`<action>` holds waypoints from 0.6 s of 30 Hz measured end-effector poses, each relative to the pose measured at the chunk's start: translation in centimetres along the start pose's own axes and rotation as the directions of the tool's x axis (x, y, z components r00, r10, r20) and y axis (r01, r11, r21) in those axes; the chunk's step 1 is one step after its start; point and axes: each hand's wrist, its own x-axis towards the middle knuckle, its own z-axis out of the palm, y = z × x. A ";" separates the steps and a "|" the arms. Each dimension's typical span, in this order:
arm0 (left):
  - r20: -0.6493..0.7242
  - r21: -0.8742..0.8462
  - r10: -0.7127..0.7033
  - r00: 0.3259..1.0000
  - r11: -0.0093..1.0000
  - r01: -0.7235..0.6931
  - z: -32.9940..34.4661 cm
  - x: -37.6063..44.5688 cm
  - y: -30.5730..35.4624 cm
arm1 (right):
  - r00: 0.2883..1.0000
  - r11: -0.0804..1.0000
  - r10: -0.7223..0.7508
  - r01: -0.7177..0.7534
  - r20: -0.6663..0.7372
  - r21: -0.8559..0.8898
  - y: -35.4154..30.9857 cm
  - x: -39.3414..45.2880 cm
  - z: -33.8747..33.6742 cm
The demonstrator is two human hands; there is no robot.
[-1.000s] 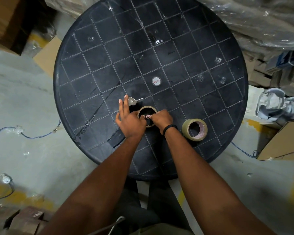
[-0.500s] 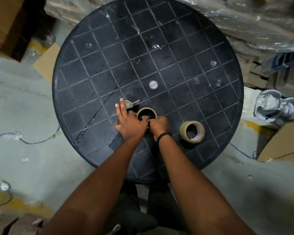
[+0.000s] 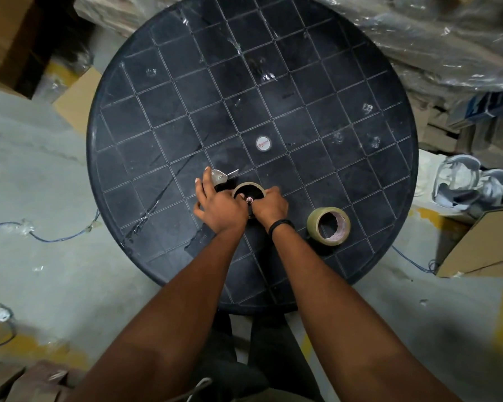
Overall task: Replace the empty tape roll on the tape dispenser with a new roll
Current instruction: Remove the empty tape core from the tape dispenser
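Gripping the tape dispenser (image 3: pixel 230 181), both hands (image 3: pixel 219 208) clasp its empty roll (image 3: pixel 249 190).

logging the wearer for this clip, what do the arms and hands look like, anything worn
Both forearms are bare, with no sleeves in view and no gloves on the hands. The right hand has a thin black band around its wrist. The left hand and wrist wear nothing visible.

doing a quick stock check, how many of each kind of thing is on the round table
Empty tape core, on the dispenser between both hands: 1
Full tape roll, lying apart to the right: 1
Tape dispenser, mostly hidden by the left hand and right hand: 1
Total: 3
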 end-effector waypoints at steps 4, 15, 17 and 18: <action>-0.013 -0.054 -0.026 1.000 0.998 0.025 0.0 0.3 0.2 | 1.000 1.000 0.006 -0.006 0.010 -0.009 -0.3 -0.6 0.0; -0.032 0.062 0.488 0.872 0.872 -0.485 -0.2 -0.5 -1.6 | 0.993 0.994 -0.104 0.106 0.050 -0.027 1.3 -0.3 -1.5; 0.037 0.056 0.579 0.814 0.813 -0.580 -0.1 0.3 -1.4 | 0.994 0.994 -0.103 0.104 0.035 -0.043 1.2 -0.3 -1.2; 0.112 0.053 0.595 0.796 0.796 -0.602 0.0 0.7 -1.1 | 0.994 0.992 -0.109 0.110 0.031 -0.054 1.1 -0.2 -1.1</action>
